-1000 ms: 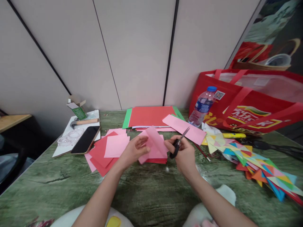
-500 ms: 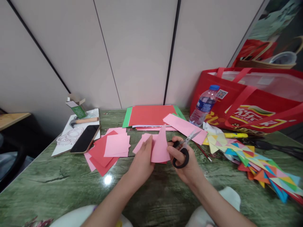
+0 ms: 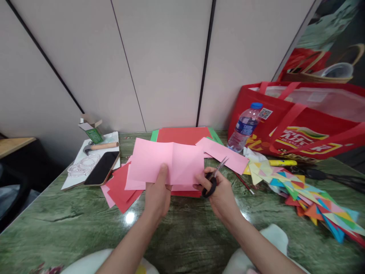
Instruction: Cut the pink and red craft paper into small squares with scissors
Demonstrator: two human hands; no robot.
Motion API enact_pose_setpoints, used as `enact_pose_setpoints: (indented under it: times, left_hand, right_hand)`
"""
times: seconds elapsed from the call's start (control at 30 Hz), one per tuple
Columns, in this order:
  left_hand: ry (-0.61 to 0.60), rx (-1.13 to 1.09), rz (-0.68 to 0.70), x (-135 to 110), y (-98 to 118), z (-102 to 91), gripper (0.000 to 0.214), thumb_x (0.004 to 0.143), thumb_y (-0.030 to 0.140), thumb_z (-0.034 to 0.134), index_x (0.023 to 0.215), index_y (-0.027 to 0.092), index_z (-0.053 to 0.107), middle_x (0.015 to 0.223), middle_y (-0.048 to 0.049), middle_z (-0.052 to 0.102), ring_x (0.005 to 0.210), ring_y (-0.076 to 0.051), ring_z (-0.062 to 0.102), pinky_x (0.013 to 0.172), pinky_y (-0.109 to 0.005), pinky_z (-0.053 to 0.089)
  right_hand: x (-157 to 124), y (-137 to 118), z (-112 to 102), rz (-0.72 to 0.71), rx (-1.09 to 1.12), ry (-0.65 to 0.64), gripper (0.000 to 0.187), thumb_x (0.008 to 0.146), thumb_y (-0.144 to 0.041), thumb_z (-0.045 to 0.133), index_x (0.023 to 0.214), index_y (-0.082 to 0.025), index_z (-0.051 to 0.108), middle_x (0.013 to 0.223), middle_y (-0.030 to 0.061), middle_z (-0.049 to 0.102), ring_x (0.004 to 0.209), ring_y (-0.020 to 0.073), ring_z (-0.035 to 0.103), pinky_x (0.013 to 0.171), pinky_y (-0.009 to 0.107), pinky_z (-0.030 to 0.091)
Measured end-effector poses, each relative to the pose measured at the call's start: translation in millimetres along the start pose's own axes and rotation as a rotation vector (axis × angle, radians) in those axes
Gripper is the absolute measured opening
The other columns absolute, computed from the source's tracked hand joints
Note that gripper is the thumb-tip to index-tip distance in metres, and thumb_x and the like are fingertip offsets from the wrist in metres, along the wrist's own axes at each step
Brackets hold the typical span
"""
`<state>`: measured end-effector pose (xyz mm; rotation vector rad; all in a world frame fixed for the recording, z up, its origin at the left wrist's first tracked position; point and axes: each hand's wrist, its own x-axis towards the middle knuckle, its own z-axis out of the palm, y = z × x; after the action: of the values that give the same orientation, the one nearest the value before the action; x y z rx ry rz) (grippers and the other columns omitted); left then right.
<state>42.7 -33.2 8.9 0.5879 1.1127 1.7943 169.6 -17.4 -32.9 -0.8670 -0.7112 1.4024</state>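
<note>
A pink paper sheet [image 3: 151,156] with a crease down its middle is spread out above the table. My left hand [image 3: 157,194] grips its lower edge, thumb on top. My right hand [image 3: 221,190] has black-handled scissors [image 3: 211,183] hooked in its fingers, blades pointing up and away. Fingertips of the same hand also meet the sheet's right edge. Beneath the sheet lie more pink and red papers [image 3: 186,193], mostly covered. To the left, red paper squares [image 3: 122,190] lie in a loose pile, partly hidden by the sheet.
A pink strip [image 3: 225,154] lies behind the scissors, near a water bottle [image 3: 245,127] and a red bag [image 3: 308,121]. Folded coloured paper pieces [image 3: 313,194] stretch along the right. At left are a phone [image 3: 102,168], a hammer [image 3: 102,146] and a small green box [image 3: 94,131].
The pink paper, curled upright before, is now opened out flat and wide. My left hand has shifted left. The scissors remain in my right hand, tilted more upward.
</note>
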Motion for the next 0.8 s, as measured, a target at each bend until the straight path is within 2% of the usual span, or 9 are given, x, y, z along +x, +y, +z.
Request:
enact_pose_setpoints:
  times: [0.1, 0.23, 0.3, 0.4, 0.47, 0.57, 0.67, 0.73, 0.8]
  left_hand:
    - [-0.096, -0.034, -0.043, -3.2, -0.7, 0.8, 0.051, 0.068, 0.024, 0.067, 0.116, 0.024, 0.047, 0.114, -0.0053, 0.059, 0.101, -0.018, 0.057, 0.082, -0.029, 0.051]
    - [-0.232, 0.071, -0.1, -1.2, -0.1, -3.2, 0.057, 0.063, 0.023, 0.071, 0.115, 0.022, 0.048, 0.101, -0.0058, 0.064, 0.088, -0.02, 0.062, 0.07, -0.033, 0.055]
    - [-0.252, 0.117, -0.122, 0.9, 0.3, -4.7, 0.055, 0.061, 0.023, 0.072, 0.112, 0.017, 0.051, 0.086, -0.0057, 0.066, 0.072, -0.019, 0.065, 0.064, -0.034, 0.057]
    - [-0.19, 0.116, -0.128, 3.9, 1.2, -4.9, 0.044, 0.06, 0.02, 0.072, 0.101, 0.012, 0.056, 0.077, -0.0047, 0.066, 0.059, -0.017, 0.063, 0.06, -0.035, 0.057]
    - [-0.136, 0.058, -0.109, 6.1, 2.5, -4.1, 0.033, 0.06, 0.018, 0.072, 0.09, 0.011, 0.059, 0.077, -0.0047, 0.066, 0.061, -0.017, 0.064, 0.063, -0.036, 0.057]
    - [-0.094, -0.064, -0.035, 9.6, 6.4, -2.6, 0.024, 0.062, 0.017, 0.07, 0.082, 0.011, 0.06, 0.077, -0.0037, 0.067, 0.068, -0.018, 0.065, 0.073, -0.039, 0.055]
    - [-0.076, -0.127, 0.018, 10.9, 10.0, -1.8, 0.025, 0.064, 0.017, 0.069, 0.086, 0.012, 0.06, 0.081, -0.0042, 0.068, 0.073, -0.019, 0.065, 0.079, -0.044, 0.052]
    - [-0.071, -0.124, 0.017, 9.9, 10.3, -1.9, 0.025, 0.065, 0.018, 0.068, 0.089, 0.011, 0.06, 0.086, -0.0062, 0.068, 0.078, -0.02, 0.065, 0.082, -0.044, 0.05]
    - [-0.066, -0.106, 0.018, 8.0, 8.5, -2.4, 0.028, 0.067, 0.019, 0.067, 0.093, 0.012, 0.06, 0.093, -0.0078, 0.068, 0.087, -0.021, 0.063, 0.086, -0.041, 0.048]
  right_hand:
    - [-0.8, -2.5, -0.5, -0.039, -0.014, 0.057, 0.039, 0.05, -0.023, 0.08, 0.077, -0.019, 0.052, 0.057, -0.0104, 0.048, 0.042, 0.0043, 0.051, 0.038, 0.014, 0.041]
    - [2.8, -4.7, -3.6, -0.11, -0.039, 0.128, 0.039, 0.05, -0.024, 0.08, 0.079, -0.019, 0.053, 0.058, -0.0091, 0.051, 0.043, 0.0061, 0.053, 0.038, 0.015, 0.041]
    - [5.3, -5.6, -5.0, -0.142, -0.027, 0.171, 0.04, 0.05, -0.024, 0.08, 0.078, -0.019, 0.053, 0.06, -0.0086, 0.052, 0.044, 0.0057, 0.053, 0.04, 0.016, 0.042]
    - [7.0, -6.8, -5.4, -0.147, -0.001, 0.177, 0.036, 0.054, -0.027, 0.078, 0.081, -0.019, 0.054, 0.063, -0.0069, 0.055, 0.051, 0.0076, 0.056, 0.049, 0.02, 0.047]
    - [5.1, -6.7, -4.2, -0.094, -0.025, 0.095, 0.036, 0.06, -0.033, 0.074, 0.088, -0.019, 0.055, 0.068, -0.0038, 0.059, 0.06, 0.0111, 0.059, 0.058, 0.025, 0.049]
    - [-3.3, -4.7, 0.0, 0.035, -0.168, -0.152, 0.041, 0.063, -0.035, 0.071, 0.097, -0.019, 0.055, 0.073, -0.0013, 0.061, 0.067, 0.0127, 0.059, 0.065, 0.027, 0.047]
    - [-16.0, -2.3, 5.3, 0.196, -0.306, -0.43, 0.045, 0.055, -0.029, 0.078, 0.091, -0.018, 0.054, 0.07, -0.0026, 0.06, 0.063, 0.0106, 0.055, 0.06, 0.023, 0.042]
    - [-24.2, -1.6, 8.3, 0.302, -0.297, -0.585, 0.05, 0.046, -0.025, 0.082, 0.086, -0.018, 0.053, 0.069, -0.0036, 0.059, 0.063, 0.0112, 0.054, 0.059, 0.024, 0.041]
    - [-30.2, -2.2, 10.4, 0.359, -0.266, -0.686, 0.05, 0.045, -0.026, 0.083, 0.083, -0.018, 0.051, 0.068, -0.0038, 0.057, 0.065, 0.0123, 0.054, 0.061, 0.025, 0.041]
